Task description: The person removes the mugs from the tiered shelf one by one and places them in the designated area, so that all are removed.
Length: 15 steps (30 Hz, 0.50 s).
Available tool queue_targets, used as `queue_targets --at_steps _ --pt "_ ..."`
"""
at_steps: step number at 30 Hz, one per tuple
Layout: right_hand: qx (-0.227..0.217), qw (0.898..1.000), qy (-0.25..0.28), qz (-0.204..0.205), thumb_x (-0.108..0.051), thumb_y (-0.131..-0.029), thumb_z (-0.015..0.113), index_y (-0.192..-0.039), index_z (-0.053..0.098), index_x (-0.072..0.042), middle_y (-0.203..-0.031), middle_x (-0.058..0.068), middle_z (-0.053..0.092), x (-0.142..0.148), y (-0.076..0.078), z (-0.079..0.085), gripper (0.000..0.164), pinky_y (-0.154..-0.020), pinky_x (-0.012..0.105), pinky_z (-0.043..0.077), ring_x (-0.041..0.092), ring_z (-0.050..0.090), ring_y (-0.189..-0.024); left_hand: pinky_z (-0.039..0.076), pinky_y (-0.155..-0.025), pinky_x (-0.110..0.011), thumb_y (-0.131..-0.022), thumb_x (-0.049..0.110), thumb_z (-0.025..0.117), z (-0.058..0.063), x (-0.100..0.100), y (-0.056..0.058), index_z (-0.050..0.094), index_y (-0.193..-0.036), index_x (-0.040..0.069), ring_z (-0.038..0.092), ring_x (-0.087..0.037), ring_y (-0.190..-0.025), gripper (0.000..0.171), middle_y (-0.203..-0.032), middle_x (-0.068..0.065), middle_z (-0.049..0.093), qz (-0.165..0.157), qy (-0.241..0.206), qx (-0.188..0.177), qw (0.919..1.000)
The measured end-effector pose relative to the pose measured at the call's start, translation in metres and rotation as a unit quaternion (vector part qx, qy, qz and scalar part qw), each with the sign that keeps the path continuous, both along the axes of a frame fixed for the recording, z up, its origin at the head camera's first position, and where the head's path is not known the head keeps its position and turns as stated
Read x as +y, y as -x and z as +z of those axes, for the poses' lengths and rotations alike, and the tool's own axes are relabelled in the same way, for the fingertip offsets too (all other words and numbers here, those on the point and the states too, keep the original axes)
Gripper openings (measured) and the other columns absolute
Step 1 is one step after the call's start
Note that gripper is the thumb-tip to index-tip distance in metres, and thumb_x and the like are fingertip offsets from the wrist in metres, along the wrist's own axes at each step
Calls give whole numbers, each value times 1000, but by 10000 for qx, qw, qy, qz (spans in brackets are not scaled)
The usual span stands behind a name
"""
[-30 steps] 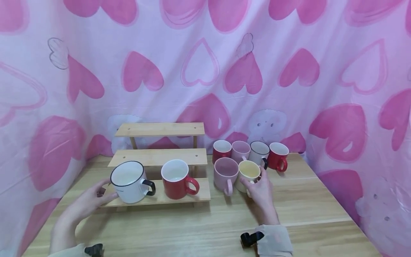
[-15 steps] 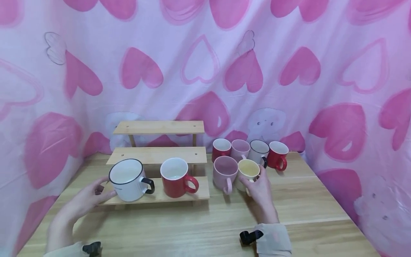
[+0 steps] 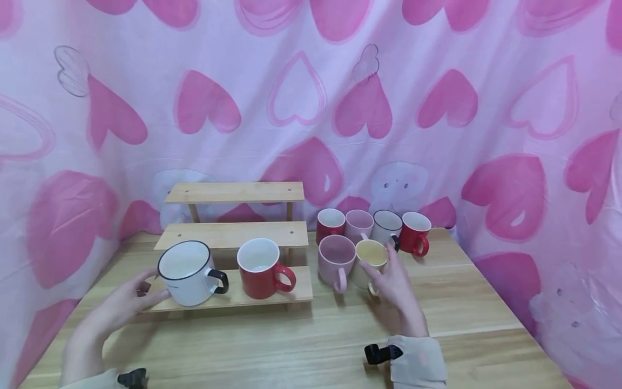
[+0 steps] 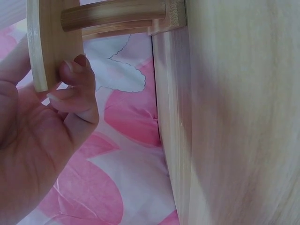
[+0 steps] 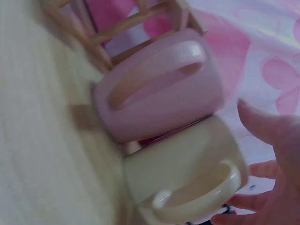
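My left hand (image 3: 116,305) grips the left end of the lowest board (image 3: 303,283) of a three-tier wooden rack. In the left wrist view, its fingers (image 4: 80,86) curl round the board's end (image 4: 40,56). A white mug with black rim and handle (image 3: 191,289) and a red mug (image 3: 256,278) stand upright on that board. At the cream mug (image 3: 359,275), my right hand (image 3: 396,281) is spread round the rim. In the right wrist view, the thumb (image 5: 255,122) is clear of the cream mug (image 5: 183,164); the other fingers are partly hidden behind it.
A pink mug (image 3: 330,267) stands directly left of the cream one. Behind them is a row of a red mug (image 3: 324,233), a pink mug (image 3: 356,231), a black-rimmed white mug (image 3: 382,231) and another red mug (image 3: 412,237). A heart-print curtain (image 3: 301,151) backs the table.
The right hand's thumb and fingers have loosened and lifted slightly from the cream mug. My left hand keeps its hold on the rack. The head view has shifted a little.
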State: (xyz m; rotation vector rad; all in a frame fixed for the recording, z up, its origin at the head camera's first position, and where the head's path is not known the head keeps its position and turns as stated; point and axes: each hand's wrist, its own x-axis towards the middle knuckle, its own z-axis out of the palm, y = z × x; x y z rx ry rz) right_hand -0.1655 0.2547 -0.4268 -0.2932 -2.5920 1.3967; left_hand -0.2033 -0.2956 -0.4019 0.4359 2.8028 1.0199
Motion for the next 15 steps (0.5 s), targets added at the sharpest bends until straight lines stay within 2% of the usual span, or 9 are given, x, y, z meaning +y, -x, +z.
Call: queue_targets --at_steps 2,6,10,15 --pt "41 10000 -57 -33 -38 -93 67 -153 21 -1 -152 28 27 -3 -1 7 83 -108 61 25 45 29 -137 49 -74 -43 -95 34 65 2 -2 -1 36 -144 -1 56 -35 -100 67 -110 -24 59 31 -52 -89 9999" --pt "478 9986 -176 -148 -27 -97 63 -145 38 3 -145 28 38 -6 -5 21 62 -108 57 27 43 35 -134 48 -70 -37 -95 35 66 2 -1 1 38 -143 0 56 -27 -94 66 -104 -16 61 38 -97 -101 9999" --pt "1082 9932 -249 -359 -19 -95 65 -137 49 3 -137 27 45 -11 -10 34 50 -106 53 30 40 41 -128 49 -72 -39 -94 35 66 2 1 0 39 -143 -1 55 -34 -102 66 -112 -23 59 47 -112 -18 9999" --pt "1637 9851 28 -528 -13 -93 67 -130 58 -2 -130 22 51 -23 -18 48 40 -95 49 41 34 49 -116 49 -78 -47 -94 37 66 3 0 -2 38 -144 -1 52 -44 -110 68 -124 -31 53 16 -61 38 10000"
